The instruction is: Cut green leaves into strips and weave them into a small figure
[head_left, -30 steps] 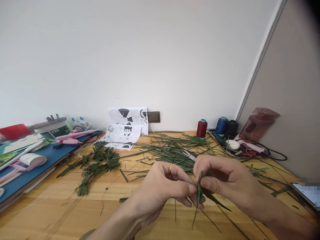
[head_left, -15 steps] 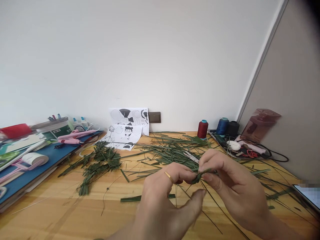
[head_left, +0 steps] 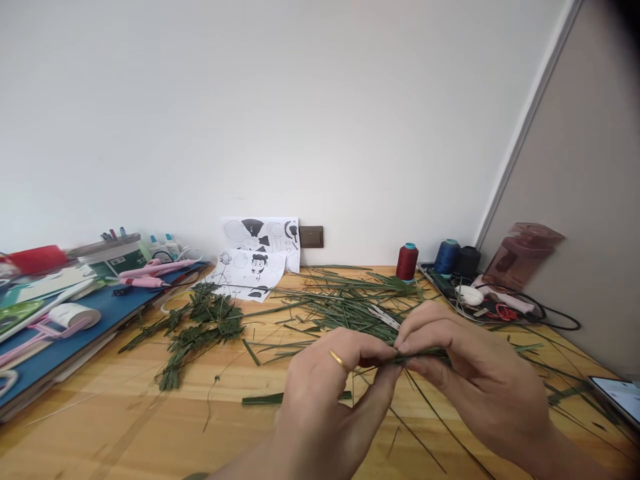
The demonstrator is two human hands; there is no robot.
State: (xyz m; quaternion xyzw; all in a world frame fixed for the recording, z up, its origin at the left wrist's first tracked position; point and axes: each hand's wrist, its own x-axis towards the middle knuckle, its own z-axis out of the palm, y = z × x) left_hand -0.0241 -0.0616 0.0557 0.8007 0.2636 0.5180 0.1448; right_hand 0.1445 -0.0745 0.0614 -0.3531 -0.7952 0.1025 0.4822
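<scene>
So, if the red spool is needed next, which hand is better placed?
Probably the right hand: it is nearer the red spool, and the left hand, also pinching the green strip, could hold that alone.

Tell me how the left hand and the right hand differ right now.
The left hand wears a gold ring; the right hand shows none. The left hand blocks part of the flat green strip on the table from view; the right hand sits farther right, off that strip. Both pinch the same green leaf piece.
</scene>
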